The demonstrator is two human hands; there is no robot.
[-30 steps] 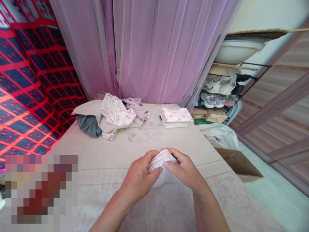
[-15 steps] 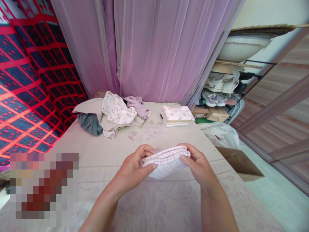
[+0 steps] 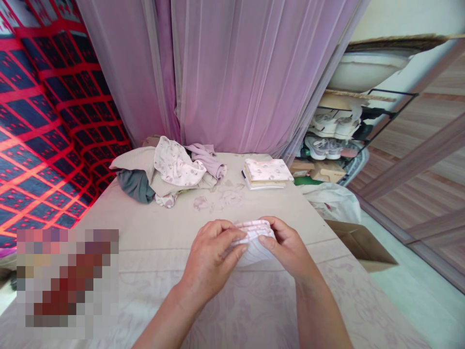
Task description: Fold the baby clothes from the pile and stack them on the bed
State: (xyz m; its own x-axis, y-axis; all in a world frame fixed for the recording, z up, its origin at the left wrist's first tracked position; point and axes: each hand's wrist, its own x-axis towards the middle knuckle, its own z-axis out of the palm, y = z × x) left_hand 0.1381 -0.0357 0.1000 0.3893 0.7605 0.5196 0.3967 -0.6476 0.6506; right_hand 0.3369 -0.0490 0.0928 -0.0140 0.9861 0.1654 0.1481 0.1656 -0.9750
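A folded white cloth [image 3: 254,253] with thin pink lines is held up above the near part of the bed. My left hand [image 3: 214,254] pinches its left end between thumb and fingers, and my right hand [image 3: 286,245] grips the right end the same way. Its layered upper edge shows between the two hands, while both ends are hidden by fingers. Farther off on the right lies a neat stack of folded cloths [image 3: 269,170], the top one pale pink with small prints. A loose heap of clothes [image 3: 178,162] in beige, printed white, mauve and dark green lies at far left.
Mauve curtains [image 3: 232,77] hang behind the patterned bed [image 3: 174,225]. Right of it are a shoe rack [image 3: 388,94] with shoes [image 3: 321,147], a white plastic bag [image 3: 332,203] and an open cardboard box [image 3: 358,242]. Red-and-dark checked fabric [image 3: 54,97] hangs left.
My left hand has moved right, and my right hand slightly left, so they are closer together. Less of the cloth shows between them, and it looks narrower.
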